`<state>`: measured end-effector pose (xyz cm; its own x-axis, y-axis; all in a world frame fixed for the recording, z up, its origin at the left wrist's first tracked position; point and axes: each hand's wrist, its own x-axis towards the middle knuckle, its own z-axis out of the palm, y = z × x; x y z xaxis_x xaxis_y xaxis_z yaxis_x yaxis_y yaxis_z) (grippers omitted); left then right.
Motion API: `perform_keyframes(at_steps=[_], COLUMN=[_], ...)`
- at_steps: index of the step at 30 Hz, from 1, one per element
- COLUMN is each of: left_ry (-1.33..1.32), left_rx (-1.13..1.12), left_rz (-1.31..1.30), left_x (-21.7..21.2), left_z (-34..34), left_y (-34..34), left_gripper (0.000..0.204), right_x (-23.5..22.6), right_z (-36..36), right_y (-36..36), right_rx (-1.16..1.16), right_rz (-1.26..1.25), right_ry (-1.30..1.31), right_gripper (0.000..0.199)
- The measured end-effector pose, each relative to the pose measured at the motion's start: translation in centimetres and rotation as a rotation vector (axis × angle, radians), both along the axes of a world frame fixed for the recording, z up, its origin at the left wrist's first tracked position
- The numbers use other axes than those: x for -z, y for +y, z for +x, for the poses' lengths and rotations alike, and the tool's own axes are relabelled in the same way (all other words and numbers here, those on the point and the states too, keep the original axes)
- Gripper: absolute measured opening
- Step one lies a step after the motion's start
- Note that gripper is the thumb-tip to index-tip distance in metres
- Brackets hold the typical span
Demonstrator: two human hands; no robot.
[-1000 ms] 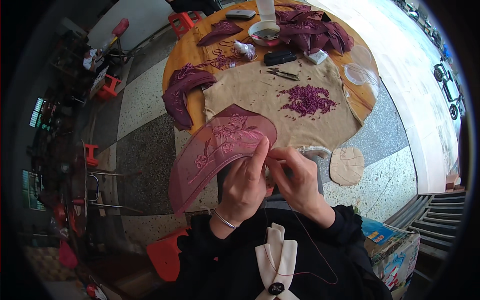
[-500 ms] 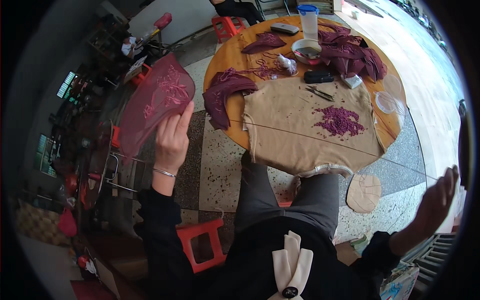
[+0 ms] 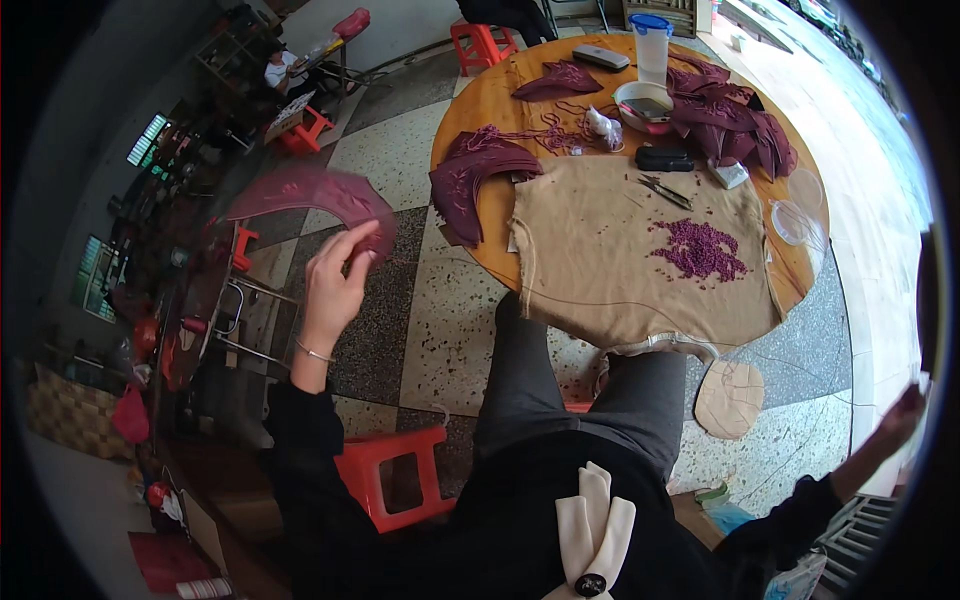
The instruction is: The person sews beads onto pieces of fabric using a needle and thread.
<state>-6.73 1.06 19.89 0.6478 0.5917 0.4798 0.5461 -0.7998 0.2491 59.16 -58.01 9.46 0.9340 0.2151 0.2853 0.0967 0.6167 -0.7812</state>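
Left hand: ours (image 3: 335, 287), raised left of the table; thumb and fingers pinch the lower right end of the sheer piece.
Sheer piece: maroon embroidered fabric (image 3: 310, 187), curved, held up in the air over the floor, clear of the table; motion-blurred.
Right hand: ours (image 3: 903, 412), far out at the right rim, arm extended; too blurred, we can't tell if the fingers pinch or spread.
Thread: thin, dark (image 3: 600, 303), loosely curved from near our left hand across the cloth toward our right.
Cloth: tan (image 3: 590, 250), spread on the round wooden table (image 3: 478, 100), near edge hanging over.
Beads: purple heap (image 3: 700, 250) on the cloth's right half, a few strays around.
Snips: on the cloth (image 3: 668, 194), behind the beads, just in front of the black case (image 3: 664, 159).
Spare pieces: maroon stack (image 3: 480, 175) at the table's left edge, bigger pile (image 3: 735, 130) at back right.
Bowl: white (image 3: 625, 92), beside the blue-lidded container (image 3: 652, 55).
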Motion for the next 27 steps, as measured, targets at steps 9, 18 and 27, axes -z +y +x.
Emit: perform_keyframes(at_steps=[9, 18, 27], left_ry=[-0.261, -0.045, -0.051], left_rx=[0.319, 0.319, 0.495], left_rz=[-0.789, -0.896, -1.294], left_x=[-0.2, 0.0, 1.6], left_z=[6.7, 7.4, 7.5], left_y=[-8.1, -8.9, -9.3], left_gripper=[0.037, 0.048, 0.053], right_x=[-1.4, -1.4, -2.1], right_z=[-37.2, -36.8, -33.0], right_y=[37.7, 37.8, 37.8], right_rx=[-1.019, -1.238, -0.683], right_rz=[-0.590, -0.411, -0.304], right_ry=[-0.532, -0.087, -0.005], right_gripper=[0.061, 0.016, 0.021])
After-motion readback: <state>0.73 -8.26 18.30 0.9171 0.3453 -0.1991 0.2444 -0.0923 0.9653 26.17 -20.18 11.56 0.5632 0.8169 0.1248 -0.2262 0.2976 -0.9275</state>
